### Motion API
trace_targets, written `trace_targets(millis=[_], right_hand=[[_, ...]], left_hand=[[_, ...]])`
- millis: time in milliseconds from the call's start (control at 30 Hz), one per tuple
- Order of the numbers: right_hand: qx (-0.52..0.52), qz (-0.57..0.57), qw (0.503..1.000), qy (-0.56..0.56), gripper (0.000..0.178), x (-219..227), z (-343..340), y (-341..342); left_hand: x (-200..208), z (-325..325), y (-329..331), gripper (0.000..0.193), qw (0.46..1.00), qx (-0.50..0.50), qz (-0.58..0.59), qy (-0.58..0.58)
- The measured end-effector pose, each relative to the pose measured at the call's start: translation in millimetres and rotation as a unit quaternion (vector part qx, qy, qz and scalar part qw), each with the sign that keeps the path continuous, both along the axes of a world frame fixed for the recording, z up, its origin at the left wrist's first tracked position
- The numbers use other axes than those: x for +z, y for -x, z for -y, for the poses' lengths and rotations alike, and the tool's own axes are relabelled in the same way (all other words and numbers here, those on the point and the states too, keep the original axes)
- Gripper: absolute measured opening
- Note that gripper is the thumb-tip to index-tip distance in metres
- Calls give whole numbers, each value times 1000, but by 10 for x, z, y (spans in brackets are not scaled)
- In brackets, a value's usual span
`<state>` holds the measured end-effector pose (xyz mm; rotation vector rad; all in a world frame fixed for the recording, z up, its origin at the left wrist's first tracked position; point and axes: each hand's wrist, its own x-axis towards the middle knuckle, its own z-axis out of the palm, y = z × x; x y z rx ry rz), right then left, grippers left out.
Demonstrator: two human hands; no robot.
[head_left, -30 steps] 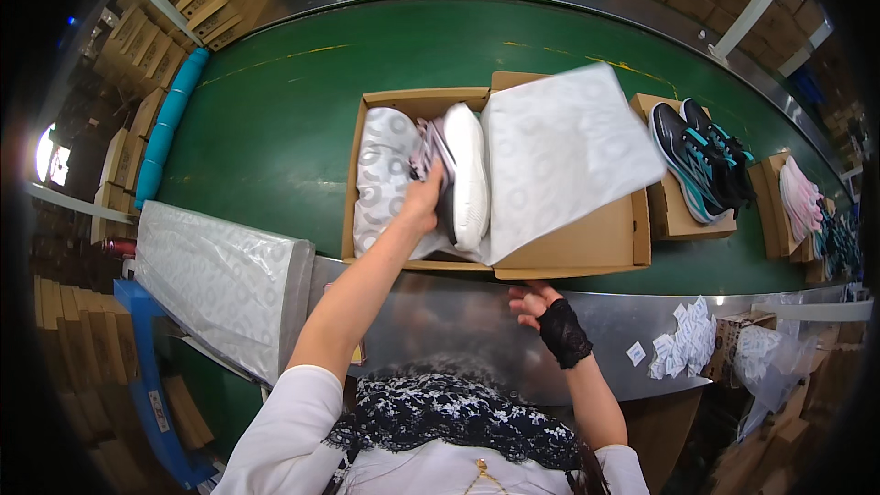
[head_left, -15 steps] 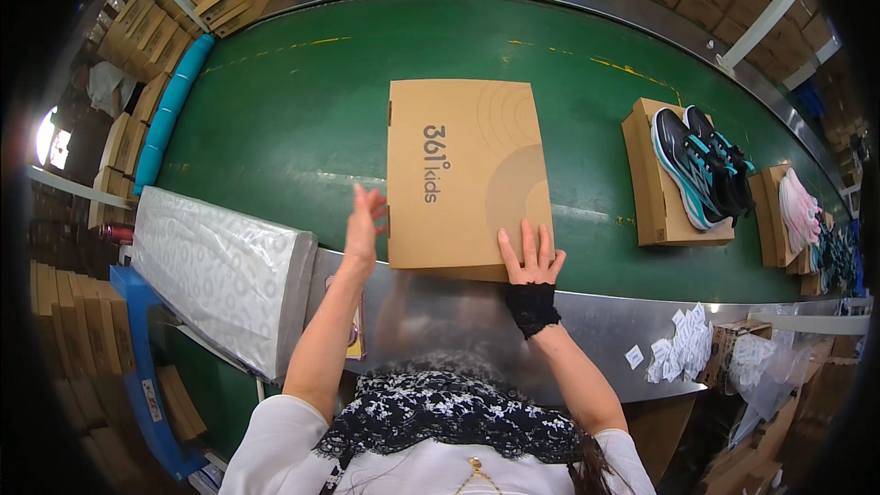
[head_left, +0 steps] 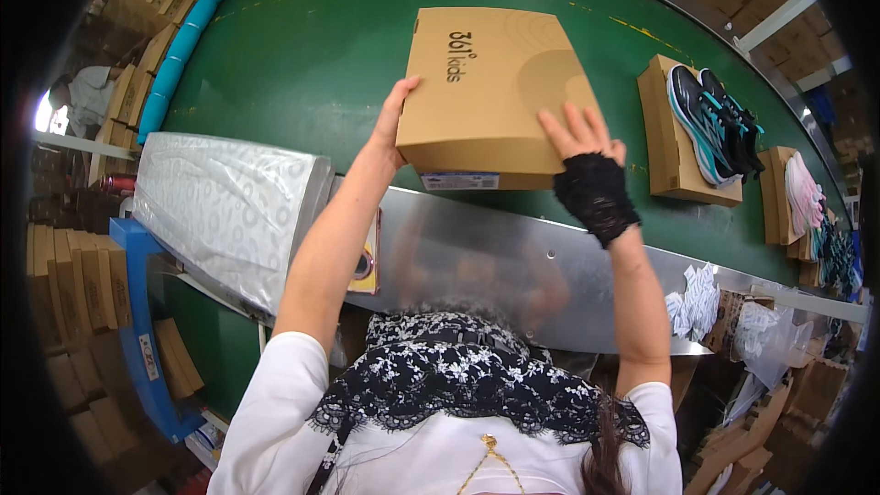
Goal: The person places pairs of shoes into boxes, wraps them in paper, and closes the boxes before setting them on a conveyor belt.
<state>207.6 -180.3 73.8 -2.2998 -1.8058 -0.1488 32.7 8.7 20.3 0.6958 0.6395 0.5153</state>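
Observation:
A closed brown cardboard shoebox (head_left: 495,82) lies ahead of me over the green belt, its printed lid up. A label shows on its near side. My left hand (head_left: 396,124) grips the box's left side near the front corner, thumb at the lid's edge; its other fingers are mostly hidden by the box. On the lid's near right corner rests my right hand (head_left: 587,151), fingers stretched and spread, in a black lace fingerless glove (head_left: 600,197). I cannot tell whether the box is lifted off the belt.
Right of it, black and teal sneakers (head_left: 706,124) sit on another shoebox (head_left: 653,119), with pink shoes (head_left: 804,194) beyond. A plastic-wrapped stack of patterned paper (head_left: 229,211) lies at left. White sachets (head_left: 695,302) are heaped on the metal ledge (head_left: 458,266), near a blue frame (head_left: 137,330).
My left hand has come from beside the box to grip its left side. My right hand still touches the near right corner. The box sits farther from me, its labelled near side now showing.

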Motion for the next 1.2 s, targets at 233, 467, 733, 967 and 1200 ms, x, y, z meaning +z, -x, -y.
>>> trace_targets(millis=[233,467,733,967,1200], right_hand=[[-1,5,998,-59,55,-606,906,189],[-22,36,990,-132,34,-982,1795,317],[-76,74,976,-188,31,-1171,1901,98],[-94,74,971,-207,35,-1085,1457,39],[-56,-9,940,-337,50,-639,1062,-196]], left_hand=[[-152,542,254,68,990,-40,-130,-25],[-407,190,-46,80,939,51,-238,-244],[-833,262,-262,72,954,35,-263,-139],[-811,722,-109,64,978,-154,-124,-66],[-494,896,398,54,998,62,17,-29]])
